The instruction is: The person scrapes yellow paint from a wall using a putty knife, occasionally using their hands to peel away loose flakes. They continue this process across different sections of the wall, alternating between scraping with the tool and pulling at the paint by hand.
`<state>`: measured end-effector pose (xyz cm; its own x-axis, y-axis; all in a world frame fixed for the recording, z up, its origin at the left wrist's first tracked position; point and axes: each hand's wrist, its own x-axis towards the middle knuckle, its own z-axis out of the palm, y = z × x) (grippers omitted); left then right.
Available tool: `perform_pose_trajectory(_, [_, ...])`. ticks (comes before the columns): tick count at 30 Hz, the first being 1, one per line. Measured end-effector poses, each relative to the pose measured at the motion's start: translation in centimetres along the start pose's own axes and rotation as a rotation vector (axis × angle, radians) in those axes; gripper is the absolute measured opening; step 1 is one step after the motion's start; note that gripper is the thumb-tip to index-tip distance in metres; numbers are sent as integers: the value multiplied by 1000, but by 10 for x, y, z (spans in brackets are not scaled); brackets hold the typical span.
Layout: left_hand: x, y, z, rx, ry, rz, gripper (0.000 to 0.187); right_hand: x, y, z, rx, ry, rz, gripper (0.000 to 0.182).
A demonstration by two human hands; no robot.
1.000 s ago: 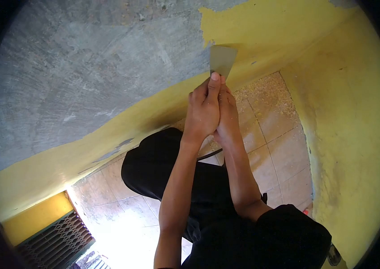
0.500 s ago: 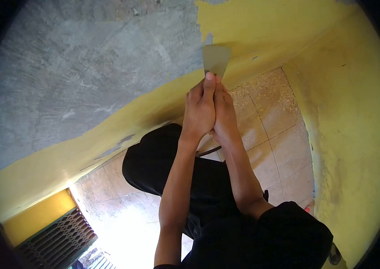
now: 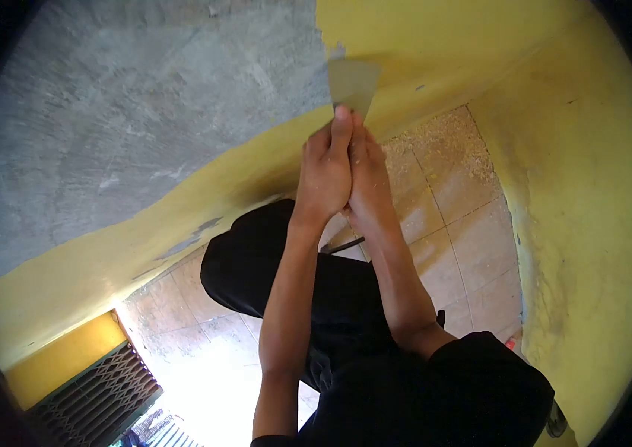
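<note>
A flat, wide-bladed scraper lies against the wall beside the border between bare grey plaster and yellow paint. My left hand is closed round its handle, thumb pointing up toward the blade. Pressed against it, my right hand is closed on the same tool. The handle is hidden inside both hands. A small grey patch shows just above the blade's upper left corner.
Yellow flakes are scattered on the tiled floor near the corner. A second yellow wall stands at the right. My black-clothed knee is near the left wall. A folding metal grille is at the lower left.
Both hands and the scraper have moved slightly up and left along the wall, still gripping together.
</note>
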<state>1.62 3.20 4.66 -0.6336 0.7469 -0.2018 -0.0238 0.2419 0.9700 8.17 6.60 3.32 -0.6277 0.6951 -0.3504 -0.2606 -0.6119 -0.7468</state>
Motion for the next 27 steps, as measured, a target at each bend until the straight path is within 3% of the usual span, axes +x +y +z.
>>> perform_pose_trajectory(3, [0, 9, -1, -4, -33, -18, 61, -1, -1, 4, -30, 47, -18, 49])
perform_pose_trajectory(6, [-6, 26, -4, -32, -61, -53, 62, -11, -10, 4, -93, 26, 177, 51])
perform_pose_trajectory(8, [-8, 19, -2, 0, -24, -67, 63, -1, 5, 7, -78, 79, -8, 52])
perform_pose_trajectory(10, [-2, 13, -2, 33, 7, -82, 63, -1, 0, 11, -47, 93, -40, 52])
perform_pose_trajectory(21, [-4, 40, -1, -7, -63, -18, 62, -4, -15, 9, -52, 59, -38, 45])
perform_pose_trajectory(23, [-4, 10, -1, 0, -32, -36, 62, -6, -13, 11, 3, 54, 0, 44])
perform_pose_trajectory(27, [0, 22, 2, 24, -26, -2, 64, -10, -21, 20, -57, 105, -18, 45])
